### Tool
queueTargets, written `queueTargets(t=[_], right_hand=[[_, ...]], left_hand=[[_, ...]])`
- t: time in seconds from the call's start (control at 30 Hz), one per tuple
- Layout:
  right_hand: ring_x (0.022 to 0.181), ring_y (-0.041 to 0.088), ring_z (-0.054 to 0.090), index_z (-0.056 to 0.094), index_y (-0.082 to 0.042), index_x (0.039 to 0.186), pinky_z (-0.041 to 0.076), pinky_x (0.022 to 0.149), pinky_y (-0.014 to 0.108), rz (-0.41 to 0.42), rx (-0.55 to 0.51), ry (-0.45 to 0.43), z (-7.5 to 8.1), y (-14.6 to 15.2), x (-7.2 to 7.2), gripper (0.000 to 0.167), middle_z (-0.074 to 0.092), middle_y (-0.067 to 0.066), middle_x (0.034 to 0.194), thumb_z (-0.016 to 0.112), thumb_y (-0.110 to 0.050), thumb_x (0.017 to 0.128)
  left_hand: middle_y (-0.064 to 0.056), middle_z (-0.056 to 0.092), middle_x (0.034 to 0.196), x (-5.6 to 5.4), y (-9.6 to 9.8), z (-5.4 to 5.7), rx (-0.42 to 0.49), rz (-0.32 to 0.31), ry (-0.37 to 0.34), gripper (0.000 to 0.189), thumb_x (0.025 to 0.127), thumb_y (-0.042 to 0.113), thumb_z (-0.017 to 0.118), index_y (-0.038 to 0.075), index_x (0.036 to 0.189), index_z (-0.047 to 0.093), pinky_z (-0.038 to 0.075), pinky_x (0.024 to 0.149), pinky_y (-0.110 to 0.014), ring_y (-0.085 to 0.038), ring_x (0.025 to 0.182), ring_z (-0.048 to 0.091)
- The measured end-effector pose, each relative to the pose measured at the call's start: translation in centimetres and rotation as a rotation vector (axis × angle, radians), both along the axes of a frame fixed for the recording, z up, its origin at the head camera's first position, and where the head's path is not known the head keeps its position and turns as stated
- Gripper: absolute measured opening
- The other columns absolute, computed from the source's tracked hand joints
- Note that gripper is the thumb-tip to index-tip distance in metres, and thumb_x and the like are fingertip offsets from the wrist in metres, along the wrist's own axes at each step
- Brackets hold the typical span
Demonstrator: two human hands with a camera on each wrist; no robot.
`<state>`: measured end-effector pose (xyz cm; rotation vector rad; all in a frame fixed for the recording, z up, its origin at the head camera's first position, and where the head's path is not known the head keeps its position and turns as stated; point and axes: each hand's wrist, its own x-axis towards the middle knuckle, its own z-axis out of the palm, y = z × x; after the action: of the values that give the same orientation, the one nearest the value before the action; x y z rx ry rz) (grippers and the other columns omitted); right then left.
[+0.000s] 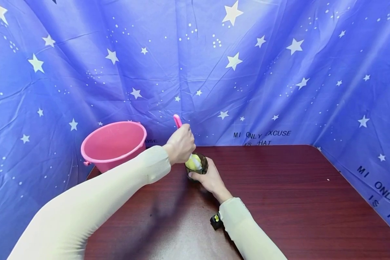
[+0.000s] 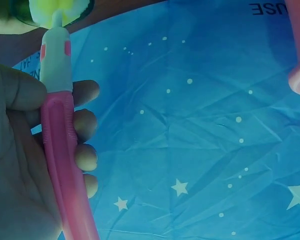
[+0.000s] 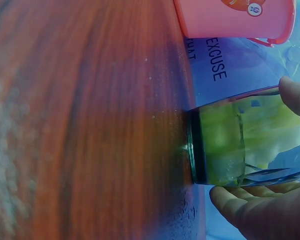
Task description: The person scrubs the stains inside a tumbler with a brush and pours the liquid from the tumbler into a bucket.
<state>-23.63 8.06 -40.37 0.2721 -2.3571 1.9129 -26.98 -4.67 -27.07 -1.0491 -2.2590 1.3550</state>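
Observation:
My left hand [image 1: 181,145] grips the pink handle of a bottle brush [image 2: 62,145], fingers curled round it and thumb along its side. The handle slants up above the fist. Its yellow and white sponge head [image 1: 193,162] sits inside a dark, see-through drinking glass [image 3: 222,145]. My right hand [image 1: 212,177] holds that glass from the side, with the thumb on one side and the fingers on the other. In the right wrist view the glass's base is at the tabletop, and the yellow sponge shows blurred through the wall.
A pink bucket [image 1: 113,142] stands at the table's back left, beyond my left forearm. Behind the dark red wooden table [image 1: 279,187] hangs a blue curtain [image 1: 195,72] with white stars. A small black object [image 1: 216,221] is by the right cuff. Water drops dot the tabletop.

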Motion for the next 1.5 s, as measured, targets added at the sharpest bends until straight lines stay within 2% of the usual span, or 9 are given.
queueTargets(t=[0.07, 0.3, 0.37, 0.73, 0.97, 1.1, 1.23, 1.5], right_hand=[[0.105, 0.032, 0.053, 0.043, 0.007, 0.127, 0.040, 0.095, 0.047, -0.004, 0.000, 0.004, -0.1, 0.0, 0.0, 0.066, 0.056, 0.019, 0.117, 0.077, 0.000, 0.071], [0.103, 0.024, 0.054, 0.045, -0.003, 0.127, 0.041, 0.094, 0.041, -0.024, -0.001, 0.001, -2.9, 0.2, -1.9, 0.067, 0.058, 0.011, 0.116, 0.081, -0.007, 0.070], [0.104, 0.024, 0.054, 0.045, -0.004, 0.127, 0.041, 0.095, 0.040, -0.031, 0.007, -0.003, -3.1, 0.2, -2.0, 0.068, 0.057, 0.010, 0.117, 0.082, -0.008, 0.070], [0.106, 0.024, 0.054, 0.045, -0.003, 0.127, 0.039, 0.096, 0.040, -0.047, 0.031, -0.010, -2.9, 0.2, -1.9, 0.069, 0.057, 0.011, 0.119, 0.082, -0.008, 0.069], [0.107, 0.026, 0.053, 0.042, -0.002, 0.130, 0.039, 0.097, 0.040, -0.053, 0.045, -0.023, -2.8, 0.3, -1.9, 0.073, 0.055, 0.012, 0.121, 0.082, -0.010, 0.069], [0.107, 0.026, 0.052, 0.042, -0.001, 0.131, 0.038, 0.097, 0.042, -0.058, 0.064, -0.023, -3.0, 0.4, -2.0, 0.075, 0.054, 0.014, 0.121, 0.083, -0.012, 0.069], [0.106, 0.027, 0.052, 0.042, 0.000, 0.130, 0.038, 0.096, 0.042, -0.062, 0.053, -0.029, -3.0, 0.4, -2.0, 0.076, 0.053, 0.014, 0.119, 0.083, -0.012, 0.068], [0.103, 0.023, 0.051, 0.039, -0.001, 0.125, 0.039, 0.094, 0.037, -0.060, 0.027, -0.036, -2.8, 0.4, -1.8, 0.076, 0.050, 0.012, 0.118, 0.085, -0.011, 0.065]], left_hand=[[-0.003, 0.065, 0.085, 0.0, 0.2, 0.0, -0.007, 0.003, -0.003, 0.033, 0.089, 0.038, 0.043, 0.020, 0.096, 0.070, 0.034, 0.076, -0.036, -0.020, 0.073, 0.052], [-0.001, 0.061, 0.080, -0.2, 0.5, -0.1, -0.019, 0.026, -0.010, 0.037, 0.087, 0.045, 0.043, 0.019, 0.091, 0.069, 0.033, 0.076, -0.036, -0.019, 0.069, 0.048], [-0.001, 0.060, 0.078, -0.3, 0.5, -0.2, -0.021, 0.022, -0.009, 0.037, 0.087, 0.046, 0.044, 0.019, 0.090, 0.068, 0.033, 0.075, -0.036, -0.018, 0.068, 0.048], [-0.001, 0.062, 0.081, -0.7, 0.2, -0.3, -0.052, -0.027, 0.015, 0.035, 0.090, 0.048, 0.048, 0.020, 0.092, 0.068, 0.033, 0.077, -0.035, -0.019, 0.072, 0.050], [-0.002, 0.065, 0.088, -0.8, 0.4, -0.3, -0.042, -0.065, 0.027, 0.037, 0.092, 0.051, 0.048, 0.021, 0.096, 0.069, 0.032, 0.079, -0.035, -0.020, 0.076, 0.051], [0.000, 0.066, 0.088, -0.7, 0.7, -0.4, -0.035, -0.095, 0.057, 0.037, 0.092, 0.051, 0.049, 0.022, 0.094, 0.071, 0.031, 0.078, -0.035, -0.019, 0.075, 0.051], [0.001, 0.067, 0.087, -0.7, 1.0, -0.5, -0.027, -0.124, 0.085, 0.031, 0.092, 0.046, 0.050, 0.023, 0.091, 0.071, 0.030, 0.078, -0.035, -0.018, 0.074, 0.049], [0.000, 0.067, 0.090, -0.9, 1.4, -0.5, -0.040, -0.129, 0.101, 0.024, 0.093, 0.036, 0.050, 0.023, 0.092, 0.071, 0.030, 0.078, -0.035, -0.017, 0.074, 0.048]])
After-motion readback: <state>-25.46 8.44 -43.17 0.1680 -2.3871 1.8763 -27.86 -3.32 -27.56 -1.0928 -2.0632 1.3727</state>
